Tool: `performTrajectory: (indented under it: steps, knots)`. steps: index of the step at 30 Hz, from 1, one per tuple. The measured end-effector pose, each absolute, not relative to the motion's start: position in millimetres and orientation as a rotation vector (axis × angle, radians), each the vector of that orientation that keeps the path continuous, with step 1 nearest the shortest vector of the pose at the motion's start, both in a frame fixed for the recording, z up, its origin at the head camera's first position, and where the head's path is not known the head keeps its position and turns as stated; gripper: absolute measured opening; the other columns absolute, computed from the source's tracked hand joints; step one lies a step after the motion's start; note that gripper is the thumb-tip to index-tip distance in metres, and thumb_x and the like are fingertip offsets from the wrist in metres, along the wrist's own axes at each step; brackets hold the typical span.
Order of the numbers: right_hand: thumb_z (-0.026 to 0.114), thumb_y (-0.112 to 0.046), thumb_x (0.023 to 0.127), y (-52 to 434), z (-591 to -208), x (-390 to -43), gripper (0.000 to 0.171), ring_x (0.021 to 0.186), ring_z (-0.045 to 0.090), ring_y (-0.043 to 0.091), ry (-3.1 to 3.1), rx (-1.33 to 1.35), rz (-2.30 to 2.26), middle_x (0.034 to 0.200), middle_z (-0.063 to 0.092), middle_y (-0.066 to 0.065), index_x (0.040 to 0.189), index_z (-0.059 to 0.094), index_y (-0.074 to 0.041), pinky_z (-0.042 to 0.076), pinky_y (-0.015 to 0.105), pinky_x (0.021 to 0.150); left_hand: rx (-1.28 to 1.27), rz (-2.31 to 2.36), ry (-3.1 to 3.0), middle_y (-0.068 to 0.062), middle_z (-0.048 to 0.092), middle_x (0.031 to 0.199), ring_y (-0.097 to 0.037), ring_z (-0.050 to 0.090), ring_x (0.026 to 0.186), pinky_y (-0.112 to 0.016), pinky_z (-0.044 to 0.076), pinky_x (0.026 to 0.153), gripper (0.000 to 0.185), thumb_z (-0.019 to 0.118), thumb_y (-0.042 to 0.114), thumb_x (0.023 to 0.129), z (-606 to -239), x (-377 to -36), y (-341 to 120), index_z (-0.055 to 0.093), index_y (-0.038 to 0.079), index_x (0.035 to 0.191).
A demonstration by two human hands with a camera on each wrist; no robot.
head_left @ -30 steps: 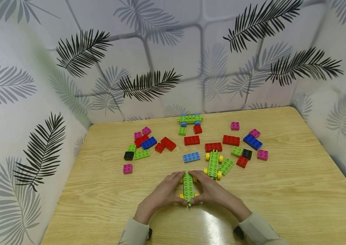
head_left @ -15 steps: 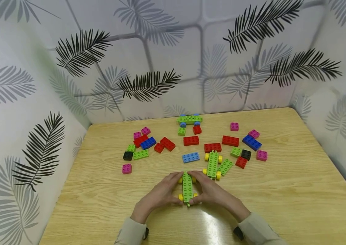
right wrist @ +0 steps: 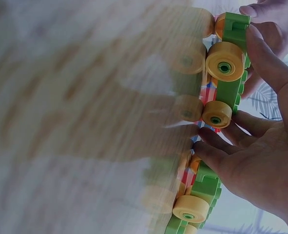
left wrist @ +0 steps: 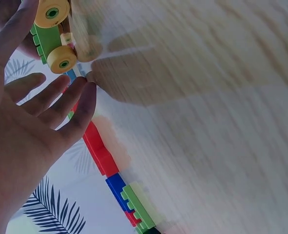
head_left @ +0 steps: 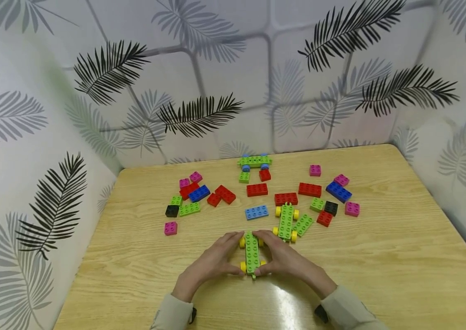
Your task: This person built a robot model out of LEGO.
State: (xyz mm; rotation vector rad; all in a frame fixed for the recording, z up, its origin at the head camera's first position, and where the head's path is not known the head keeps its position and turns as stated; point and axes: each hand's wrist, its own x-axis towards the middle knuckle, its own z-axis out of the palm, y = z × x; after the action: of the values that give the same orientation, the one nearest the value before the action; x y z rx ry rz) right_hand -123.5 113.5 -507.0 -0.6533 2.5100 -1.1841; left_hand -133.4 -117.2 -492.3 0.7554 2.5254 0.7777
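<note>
The left hand (head_left: 210, 265) and right hand (head_left: 288, 261) cupped a long green car (head_left: 252, 253) between them, fingers pinching its sides. The bumpy plastic car had round yellow wheels (right wrist: 225, 61) and sat on the smooth wooden table (head_left: 402, 256). At 1 o'clock sat another car (head_left: 286, 222).

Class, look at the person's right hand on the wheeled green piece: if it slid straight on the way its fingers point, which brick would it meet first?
Probably the second green wheeled piece, just beyond the right hand; depth is hard to judge.
</note>
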Motion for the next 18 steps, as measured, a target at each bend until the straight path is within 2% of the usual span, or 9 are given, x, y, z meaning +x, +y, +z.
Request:
performTrajectory:
  steps: [9, 18]
  knots:
    - [0.087, -0.030, 0.069, 113.0, -506.4, -123.2, 0.095, 0.133, 0.037, 0.038, 2.510, -0.678, -1.203, 0.145, 0.038, 0.022, 0.144, 0.037, 0.000, 0.032, 0.053, 0.107, 0.764, 0.789, 2.548, -0.010, 0.036, 0.150, -0.029, 0.037, 0.136, -0.044, 0.037, 0.106, 0.094, 0.081, 0.037, 0.076, -490.2, -135.0, -122.1, 0.031, 0.012, 0.151]
    - [0.087, -0.028, 0.069, 114.0, -503.3, -121.7, 0.094, 0.132, 0.038, 0.040, 2.507, -0.672, -1.205, 0.145, 0.038, 0.024, 0.144, 0.038, 0.002, 0.032, 0.054, 0.106, 0.710, 0.847, 2.526, -0.009, 0.036, 0.150, -0.029, 0.037, 0.136, -0.046, 0.038, 0.105, 0.091, 0.079, 0.035, 0.078, -490.7, -135.7, -122.9, 0.030, 0.017, 0.152]
